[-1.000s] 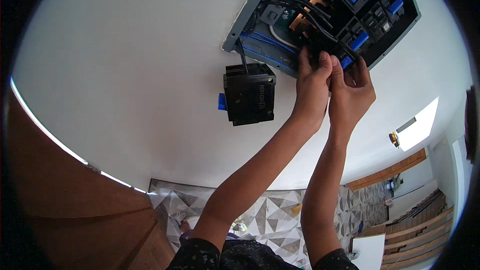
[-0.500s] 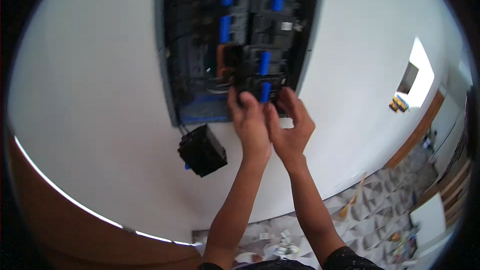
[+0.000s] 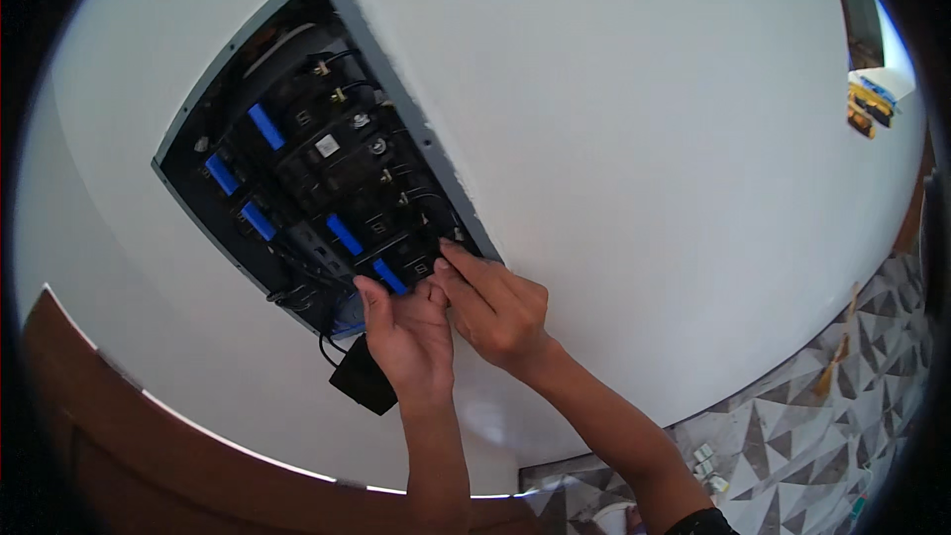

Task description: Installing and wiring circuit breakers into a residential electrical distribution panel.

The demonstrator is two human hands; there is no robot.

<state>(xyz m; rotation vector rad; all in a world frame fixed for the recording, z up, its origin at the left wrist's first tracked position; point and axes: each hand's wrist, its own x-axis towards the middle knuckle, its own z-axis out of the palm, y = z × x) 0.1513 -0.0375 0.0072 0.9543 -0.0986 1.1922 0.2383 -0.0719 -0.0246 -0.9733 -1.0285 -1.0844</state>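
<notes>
Both hands (image 3: 414, 345) still at lowest breaker (image 3: 409, 265), right fingers (image 3: 487, 283) less spread

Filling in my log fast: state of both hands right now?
Left hand: open and loosely cupped by the lowest blue-handled breaker.
Right hand: partly curled at that breaker's right end; whether it holds anything cannot be told.

Bare hands (image 3: 414, 342), a black sleeve (image 3: 702, 523), apparently short
</notes>
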